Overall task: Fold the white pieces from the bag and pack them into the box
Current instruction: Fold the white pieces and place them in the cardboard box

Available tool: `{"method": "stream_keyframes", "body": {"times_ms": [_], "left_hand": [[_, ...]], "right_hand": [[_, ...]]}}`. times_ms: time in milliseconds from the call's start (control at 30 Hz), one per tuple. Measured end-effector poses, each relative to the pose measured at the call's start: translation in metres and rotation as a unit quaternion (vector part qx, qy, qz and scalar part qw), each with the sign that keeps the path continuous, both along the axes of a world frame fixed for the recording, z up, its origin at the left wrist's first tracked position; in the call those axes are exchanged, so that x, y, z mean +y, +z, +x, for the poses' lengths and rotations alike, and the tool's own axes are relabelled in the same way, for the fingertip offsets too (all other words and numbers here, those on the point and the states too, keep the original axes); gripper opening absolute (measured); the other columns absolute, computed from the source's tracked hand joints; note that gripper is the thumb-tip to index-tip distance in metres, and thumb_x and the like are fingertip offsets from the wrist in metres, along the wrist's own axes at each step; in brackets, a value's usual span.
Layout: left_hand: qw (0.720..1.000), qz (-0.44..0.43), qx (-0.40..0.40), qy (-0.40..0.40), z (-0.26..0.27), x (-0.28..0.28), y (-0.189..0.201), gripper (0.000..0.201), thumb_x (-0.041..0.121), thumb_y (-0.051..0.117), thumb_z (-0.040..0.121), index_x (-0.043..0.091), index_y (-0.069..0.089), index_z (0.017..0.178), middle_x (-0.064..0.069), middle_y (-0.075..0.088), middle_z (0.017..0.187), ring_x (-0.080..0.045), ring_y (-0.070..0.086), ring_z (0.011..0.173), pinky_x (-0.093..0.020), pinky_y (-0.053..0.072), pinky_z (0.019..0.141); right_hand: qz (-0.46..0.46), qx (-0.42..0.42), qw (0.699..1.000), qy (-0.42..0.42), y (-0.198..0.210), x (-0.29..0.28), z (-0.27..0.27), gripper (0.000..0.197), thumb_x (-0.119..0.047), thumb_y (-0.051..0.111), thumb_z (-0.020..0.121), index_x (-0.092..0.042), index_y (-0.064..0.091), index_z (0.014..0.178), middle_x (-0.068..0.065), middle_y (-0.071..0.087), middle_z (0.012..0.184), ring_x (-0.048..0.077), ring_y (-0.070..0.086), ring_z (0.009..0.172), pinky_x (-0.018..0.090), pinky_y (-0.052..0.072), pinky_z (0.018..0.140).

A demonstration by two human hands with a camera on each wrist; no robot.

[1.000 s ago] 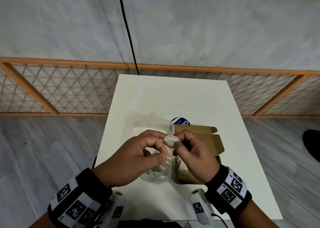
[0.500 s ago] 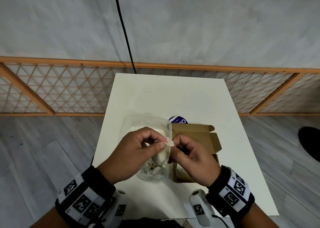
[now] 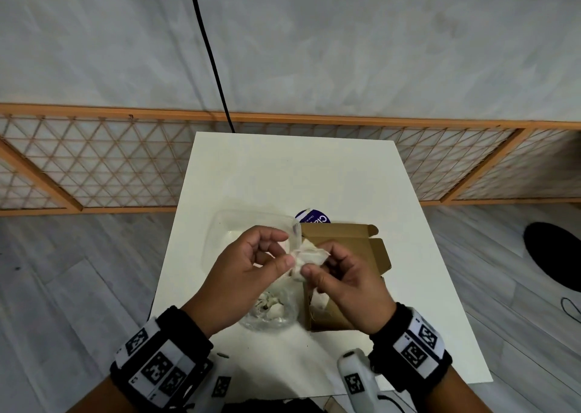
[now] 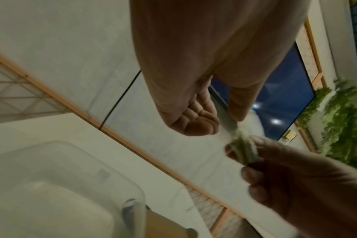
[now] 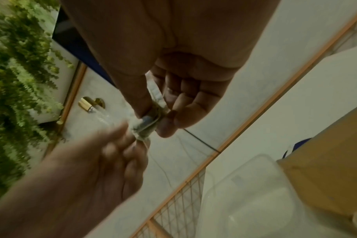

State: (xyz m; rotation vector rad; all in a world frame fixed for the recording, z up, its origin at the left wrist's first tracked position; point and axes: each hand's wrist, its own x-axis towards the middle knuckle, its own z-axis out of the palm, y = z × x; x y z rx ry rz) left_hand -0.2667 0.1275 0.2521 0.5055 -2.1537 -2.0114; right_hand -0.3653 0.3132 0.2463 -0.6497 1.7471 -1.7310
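On my white tabletop [image 3: 283,173] a clear plastic tub [image 3: 251,227] sits to the left, and the open brown cardboard box [image 3: 345,243] sits just beside it on the right. A round purple sticker [image 3: 312,217] peeks out behind the box. The clear bag [image 3: 270,310] with more white pieces lies under my hands, close to me, touching the box. A black cable [image 3: 207,51] runs up the wall behind. My hands block most of the box and part of the tub. A second ago the piece was a small tight lump between my fingers; now it looks more opened out and crumpled. My left hand [image 3: 251,274] pinches one end of the white piece [image 3: 309,254] and my right hand [image 3: 349,287] pinches the other end. I hold the piece up in the air over the box's left edge. It looks soft and thin, with loose threads hanging.
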Motion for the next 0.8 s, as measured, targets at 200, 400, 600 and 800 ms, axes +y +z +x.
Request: {"method": "stream_keyframes", "body": {"times_ms": [200,400,600,800], "left_hand": [[0.972,-0.191,-0.134,-0.013,0.029,-0.033,-0.054,0.012,0.03,0.073,0.094,0.037,0.068,0.102,0.015,0.066,0.109,0.004,0.062,0.102,-0.018,0.049,0.082],[0.952,-0.223,-0.209,0.021,0.053,-0.049,-0.102,0.014,0.029,0.072,0.094,0.038,0.066,0.103,0.014,0.059,0.117,-0.007,0.054,0.114,-0.026,0.041,0.095],[0.953,-0.167,-0.254,0.007,0.054,-0.047,-0.122,0.011,0.03,0.071,0.095,0.038,0.07,0.103,0.011,0.064,0.12,-0.013,0.056,0.11,-0.031,0.044,0.097],[0.958,-0.133,-0.25,-0.044,0.05,-0.046,-0.126,0.015,0.03,0.069,0.096,0.038,0.072,0.109,0.012,0.068,0.123,-0.005,0.069,0.105,-0.025,0.051,0.094]], "right_hand": [[0.094,-0.015,0.995,-0.02,-0.014,0.052,-0.037,0.013,-0.003,0.074,0.087,-0.002,0.066,0.098,0.005,0.071,0.077,0.017,0.065,0.068,0.022,0.052,0.062],[0.286,-0.041,0.957,0.02,-0.099,0.066,-0.04,0.012,-0.014,0.078,0.089,-0.016,0.067,0.095,0.0,0.074,0.081,0.012,0.068,0.068,0.029,0.058,0.066],[0.461,0.058,0.884,0.047,-0.173,0.046,-0.036,0.021,-0.034,0.072,0.087,-0.018,0.063,0.097,-0.004,0.063,0.081,0.011,0.058,0.072,0.025,0.049,0.064],[0.488,0.088,0.868,0.012,-0.188,0.032,-0.031,0.025,-0.033,0.068,0.093,-0.032,0.05,0.076,-0.013,0.055,0.077,0.001,0.05,0.067,0.012,0.031,0.053]]}}
